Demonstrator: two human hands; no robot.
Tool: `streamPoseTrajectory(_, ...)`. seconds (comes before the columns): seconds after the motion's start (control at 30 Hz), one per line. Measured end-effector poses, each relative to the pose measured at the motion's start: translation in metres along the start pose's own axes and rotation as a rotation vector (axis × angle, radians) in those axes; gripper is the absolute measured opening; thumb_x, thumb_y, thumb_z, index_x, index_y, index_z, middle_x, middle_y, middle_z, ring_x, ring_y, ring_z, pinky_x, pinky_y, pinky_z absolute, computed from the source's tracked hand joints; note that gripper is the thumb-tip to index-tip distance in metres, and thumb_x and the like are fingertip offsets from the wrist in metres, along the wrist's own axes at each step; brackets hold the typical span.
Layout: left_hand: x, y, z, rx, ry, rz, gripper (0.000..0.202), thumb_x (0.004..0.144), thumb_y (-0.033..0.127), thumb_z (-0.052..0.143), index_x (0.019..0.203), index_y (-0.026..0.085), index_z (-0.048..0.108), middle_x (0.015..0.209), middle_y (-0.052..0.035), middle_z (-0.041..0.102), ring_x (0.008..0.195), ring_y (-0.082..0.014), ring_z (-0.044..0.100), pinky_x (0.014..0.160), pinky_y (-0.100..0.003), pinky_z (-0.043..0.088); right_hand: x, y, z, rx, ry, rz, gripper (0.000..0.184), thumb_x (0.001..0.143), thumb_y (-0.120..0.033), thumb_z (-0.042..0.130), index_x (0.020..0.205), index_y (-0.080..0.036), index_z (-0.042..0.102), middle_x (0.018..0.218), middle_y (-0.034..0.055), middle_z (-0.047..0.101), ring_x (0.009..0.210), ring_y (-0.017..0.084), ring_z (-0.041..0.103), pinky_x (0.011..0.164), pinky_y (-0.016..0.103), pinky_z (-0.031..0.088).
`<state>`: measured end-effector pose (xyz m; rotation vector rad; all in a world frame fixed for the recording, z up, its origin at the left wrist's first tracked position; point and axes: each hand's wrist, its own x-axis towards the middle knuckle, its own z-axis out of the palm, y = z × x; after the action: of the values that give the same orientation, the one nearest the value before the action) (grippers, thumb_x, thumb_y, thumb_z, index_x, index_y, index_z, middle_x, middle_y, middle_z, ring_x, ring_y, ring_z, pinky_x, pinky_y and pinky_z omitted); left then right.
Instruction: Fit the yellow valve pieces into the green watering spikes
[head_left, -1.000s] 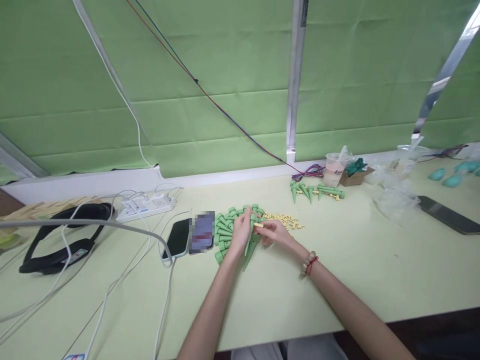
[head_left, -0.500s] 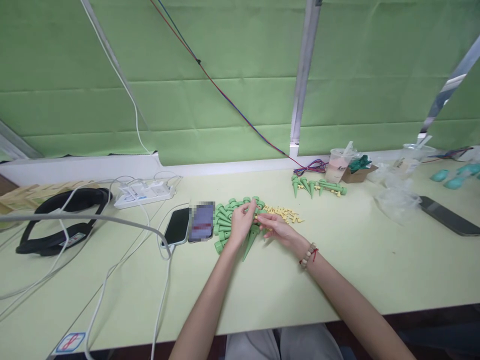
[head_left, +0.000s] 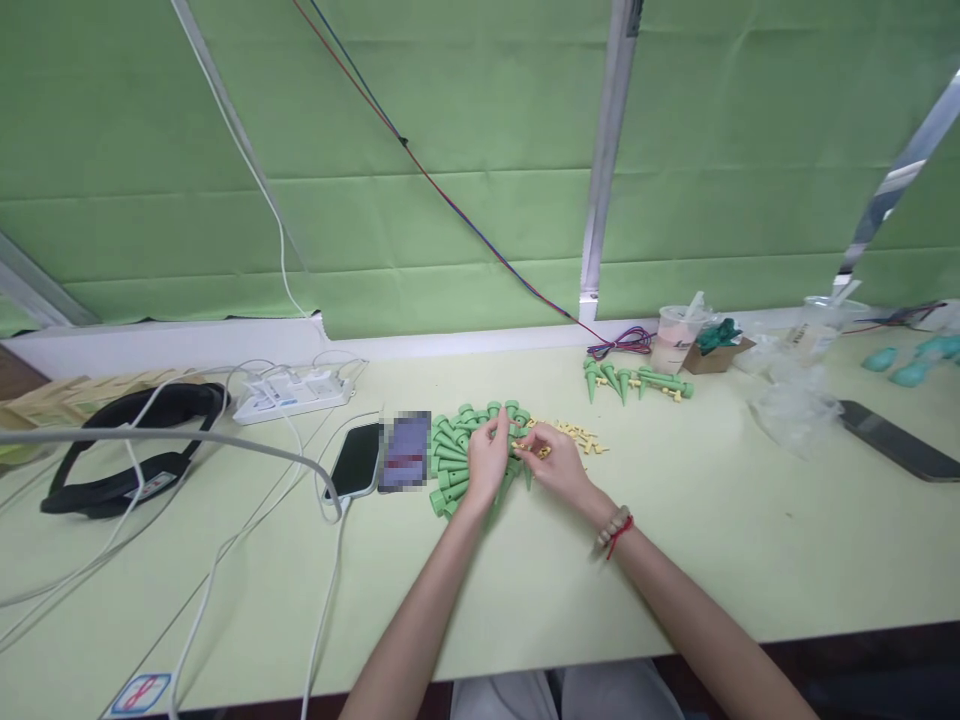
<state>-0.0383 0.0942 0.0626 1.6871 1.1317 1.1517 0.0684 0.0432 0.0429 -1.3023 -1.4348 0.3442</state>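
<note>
Several green cone-shaped plastic spikes (head_left: 450,465) lie in a fanned pile in front of me. My left hand (head_left: 487,460) is closed over the pile's right side, its fingers around a green spike that is mostly hidden. Close against it, my right hand (head_left: 559,465) pinches a small yellow plastic piece (head_left: 518,446) at the spike. Another bit of yellow shows beneath the right fingers. Behind the right hand, small yellow pieces (head_left: 589,440) are spread in a loose heap, partly covered by that hand.
Two phones (head_left: 356,460) lie left of the pile, near a white power strip (head_left: 292,395), loose cables and a black headband (head_left: 135,445). Farther back are more green spikes (head_left: 624,385), a drink cup (head_left: 673,340) and a small box (head_left: 716,357). A dark phone (head_left: 900,440) lies right.
My right hand has turned over slightly and its fingers have curled in closer to my left hand. The view has tilted a little. The left hand keeps about the same place.
</note>
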Motion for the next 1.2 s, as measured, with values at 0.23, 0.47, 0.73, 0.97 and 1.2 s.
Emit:
streamPoseTrajectory(0.23,-0.001,0.005,0.000,-0.168,0.051,0.018,0.050,0.079,0.058,0.043,0.069,0.014,0.066,0.056,0.0015,0.051,0.050,-0.0097,0.039,0.053,-0.023,0.032,-0.007,-0.006,0.001,-0.054,0.063,-0.106,0.011,0.077,-0.026,0.056,0.072,-0.019,0.064,0.082,0.0051,0.066,0.063,0.014,0.062,0.057,0.025,0.050)
streamPoseTrajectory(0.47,-0.006,0.011,0.000,-0.198,0.115,0.042,0.050,0.080,0.059,0.042,0.069,0.015,0.063,0.044,0.0062,0.027,0.041,-0.0074,0.023,0.042,-0.022,0.021,0.000,-0.016,-0.002,0.397,-0.123,0.505,0.033,0.071,-0.047,0.061,0.082,-0.017,0.066,0.088,0.0073,0.066,0.050,0.012,0.059,0.034,0.021,0.046)
streamPoseTrajectory(0.73,-0.008,0.009,-0.003,-0.118,0.060,0.121,0.046,0.083,0.054,0.039,0.070,0.016,0.061,0.054,0.0022,0.050,0.038,-0.0061,0.035,0.039,-0.021,0.027,-0.001,-0.009,-0.007,0.678,-0.329,0.630,0.030,0.067,-0.047,0.068,0.078,-0.018,0.065,0.087,0.0034,0.064,0.054,0.007,0.056,0.034,0.014,0.045)
streamPoseTrajectory(0.97,-0.009,0.008,-0.001,-0.081,-0.119,0.123,0.047,0.084,0.053,0.036,0.073,0.016,0.063,0.043,0.0040,0.042,0.037,-0.0083,0.040,0.039,-0.021,0.027,0.003,-0.002,-0.022,0.663,-0.616,0.533,0.038,0.070,-0.051,0.063,0.072,-0.014,0.063,0.069,0.0026,0.063,0.051,0.009,0.058,0.038,0.017,0.047)
streamPoseTrajectory(1.2,-0.005,0.004,-0.005,0.224,-0.066,0.114,0.051,0.084,0.055,0.033,0.072,0.019,0.067,0.041,0.0029,0.043,0.041,-0.0111,0.039,0.046,-0.023,0.027,0.002,0.002,-0.012,0.308,-0.471,0.321,0.036,0.077,-0.049,0.056,0.074,-0.014,0.066,0.070,0.0061,0.068,0.053,0.011,0.059,0.048,0.022,0.047)
